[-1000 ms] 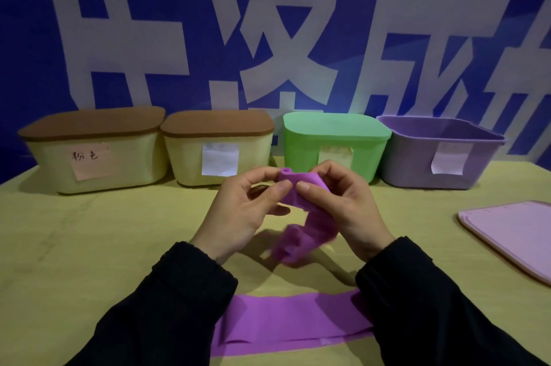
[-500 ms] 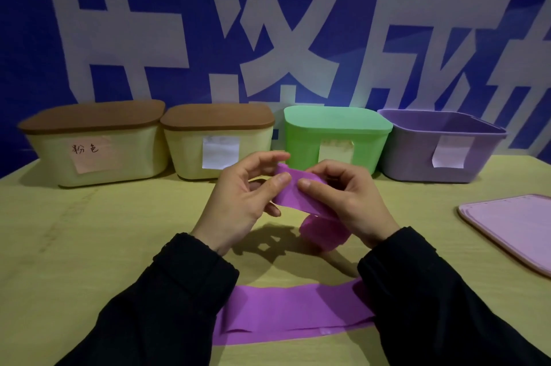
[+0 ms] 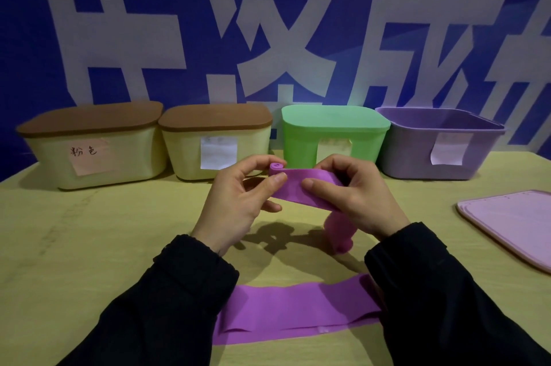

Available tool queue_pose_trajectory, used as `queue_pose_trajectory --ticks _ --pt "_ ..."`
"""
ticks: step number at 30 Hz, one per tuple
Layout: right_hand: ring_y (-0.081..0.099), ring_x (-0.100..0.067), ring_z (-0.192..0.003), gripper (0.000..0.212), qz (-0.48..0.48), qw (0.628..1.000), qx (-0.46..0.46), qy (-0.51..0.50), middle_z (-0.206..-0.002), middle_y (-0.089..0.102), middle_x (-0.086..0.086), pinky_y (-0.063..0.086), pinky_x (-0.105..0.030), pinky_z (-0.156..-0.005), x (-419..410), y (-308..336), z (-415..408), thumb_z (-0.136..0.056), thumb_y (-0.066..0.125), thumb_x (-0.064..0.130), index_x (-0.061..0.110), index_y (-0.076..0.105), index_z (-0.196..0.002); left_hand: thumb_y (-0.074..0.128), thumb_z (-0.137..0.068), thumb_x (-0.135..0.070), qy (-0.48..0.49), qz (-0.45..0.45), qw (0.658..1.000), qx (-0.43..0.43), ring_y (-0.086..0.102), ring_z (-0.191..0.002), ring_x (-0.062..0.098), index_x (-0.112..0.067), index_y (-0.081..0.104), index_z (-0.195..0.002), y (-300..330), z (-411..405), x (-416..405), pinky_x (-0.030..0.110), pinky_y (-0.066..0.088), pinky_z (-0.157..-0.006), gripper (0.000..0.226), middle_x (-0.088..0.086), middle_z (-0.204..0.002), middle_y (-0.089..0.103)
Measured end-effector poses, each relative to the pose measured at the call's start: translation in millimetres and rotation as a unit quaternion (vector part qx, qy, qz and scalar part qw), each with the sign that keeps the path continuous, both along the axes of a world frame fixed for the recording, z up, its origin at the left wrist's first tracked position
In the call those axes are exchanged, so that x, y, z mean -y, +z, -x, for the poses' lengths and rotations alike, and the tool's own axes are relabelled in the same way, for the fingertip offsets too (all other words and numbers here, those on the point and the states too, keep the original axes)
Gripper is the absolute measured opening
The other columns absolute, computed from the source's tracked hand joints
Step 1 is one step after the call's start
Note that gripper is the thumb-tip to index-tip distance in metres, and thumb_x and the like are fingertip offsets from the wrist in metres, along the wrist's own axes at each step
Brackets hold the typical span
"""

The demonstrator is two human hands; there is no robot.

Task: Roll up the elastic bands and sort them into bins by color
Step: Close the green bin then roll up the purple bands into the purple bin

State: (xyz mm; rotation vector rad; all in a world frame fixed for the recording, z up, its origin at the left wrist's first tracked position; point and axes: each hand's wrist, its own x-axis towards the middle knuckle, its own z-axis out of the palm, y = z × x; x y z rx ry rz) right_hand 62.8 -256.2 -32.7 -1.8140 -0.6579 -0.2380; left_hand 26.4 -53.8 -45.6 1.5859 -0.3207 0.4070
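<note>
four bins (image 3: 334,133) behind band (image 3: 301,189)

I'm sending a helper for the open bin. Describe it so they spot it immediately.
Four bins line the blue wall at the back of the table. The purple bin is the rightmost, beside the green bin. It alone has no lid on.

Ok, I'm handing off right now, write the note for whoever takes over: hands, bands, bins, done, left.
Left hand and right hand both pinch the purple band above the table; a small roll is started at its left end, and the tail hangs down. More purple band lies flat near the sleeves. Purple bin is open, its lid lying to the right; the other three bins are lidded. Left: finish rolling, drop it in, then do the rest.
</note>
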Motion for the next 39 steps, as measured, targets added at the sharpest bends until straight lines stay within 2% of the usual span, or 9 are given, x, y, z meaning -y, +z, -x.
queue_pose_trajectory --ticks 5,9,11,17,21,25,27,31,39 --pt "0.055 -0.01 -0.059 0.016 -0.028 1.0 -0.006 -0.005 -0.064 0.062 0.005 0.045 -0.027 -0.055 4 -1 -2 -0.086 0.08 0.021 0.012 0.071 -0.077 0.059 -0.102 -0.013 -0.002 0.004 1.0 0.017 0.059 -0.069 0.016 -0.028 0.069 -0.119 0 0 -1 0.031 0.056 -0.066 0.025 -0.006 -0.095 0.066" --pt "0.056 -0.009 -0.06 0.015 -0.008 1.0 0.007 -0.023 -0.066 0.064 0.004 0.045 -0.028 -0.055 3 -4 -4 -0.087 0.08 0.023 0.014 0.072 -0.078 0.068 -0.096 -0.013 -0.007 -0.021 1.0 0.014 0.052 -0.062 0.016 -0.022 0.068 -0.113 2 -2 1 0.029 0.049 -0.061 0.019 -0.002 -0.089 0.065" --pt "0.053 -0.008 -0.058 0.017 0.0 1.0 0.001 -0.029 -0.064 0.063 0.003 0.043 -0.025 -0.055 5 -4 -8 -0.087 0.079 0.022 0.012 0.071 -0.077 0.07 -0.094 -0.012 0.001 -0.046 0.999 -0.002 0.055 -0.063 0.013 -0.022 0.065 -0.116 7 -6 1 0.025 0.05 -0.058 0.025 0.004 -0.091 0.069" --pt "0.056 -0.01 -0.06 0.015 0.033 0.998 -0.06 -0.009 -0.065 0.065 0.006 0.046 -0.027 -0.059 3 -15 -18 -0.089 0.077 0.02 0.015 0.07 -0.076 0.074 -0.09 -0.014 0.068 -0.003 0.998 -0.018 0.072 -0.079 0.015 -0.021 0.073 -0.11 -7 -15 -6 0.022 0.056 -0.062 0.021 0.005 -0.105 0.073" --pt "0.053 -0.007 -0.057 0.024 0.066 0.996 -0.045 -0.045 -0.063 0.063 0.005 0.042 -0.026 -0.057 3 -13 -18 -0.085 0.08 0.03 0.013 0.068 -0.073 0.064 -0.098 -0.008 0.037 -0.009 0.999 -0.017 0.063 -0.069 0.004 -0.019 0.063 -0.126 -11 -15 -4 0.022 0.055 -0.063 0.03 0.007 -0.102 0.068" --pt "0.055 -0.01 -0.06 0.023 0.06 0.996 -0.027 -0.051 -0.068 0.068 -0.007 0.045 -0.03 -0.059 -1 -19 -14 -0.086 0.08 0.032 0.013 0.069 -0.075 0.05 -0.105 -0.007 0.016 -0.059 0.998 -0.007 0.057 -0.069 0.003 -0.029 0.065 -0.12 -16 -12 0 0.024 0.052 -0.064 0.03 -0.001 -0.1 0.066" --pt "0.057 -0.012 -0.061 0.024 0.057 0.997 -0.025 -0.053 -0.071 0.07 -0.01 0.046 -0.033 -0.06 -2 -20 -14 -0.086 0.08 0.033 0.013 0.07 -0.077 0.053 -0.104 -0.01 0.011 -0.046 0.999 -0.007 0.055 -0.066 0.003 -0.028 0.067 -0.115 -15 -11 0 0.026 0.05 -0.062 0.025 -0.003 -0.097 0.065" --pt "0.057 -0.01 -0.059 0.021 0.042 0.998 -0.033 -0.04 -0.064 0.066 0.004 0.045 -0.03 -0.058 -1 -17 -13 -0.086 0.08 0.03 0.015 0.07 -0.077 0.068 -0.096 -0.017 0.031 -0.036 0.999 -0.013 0.055 -0.058 0.006 -0.026 0.069 -0.108 -15 -10 -2 0.026 0.047 -0.053 0.015 -0.003 -0.099 0.066" --pt "0.056 -0.009 -0.057 0.021 0.021 0.999 -0.035 -0.035 -0.062 0.065 0.005 0.045 -0.024 -0.054 1 -10 -8 -0.085 0.08 0.029 0.013 0.07 -0.075 0.075 -0.088 -0.021 0.064 -0.003 0.998 -0.014 0.062 -0.067 0.006 -0.028 0.075 -0.103 -7 -7 -6 0.024 0.048 -0.05 0.017 0.0 -0.098 0.069"
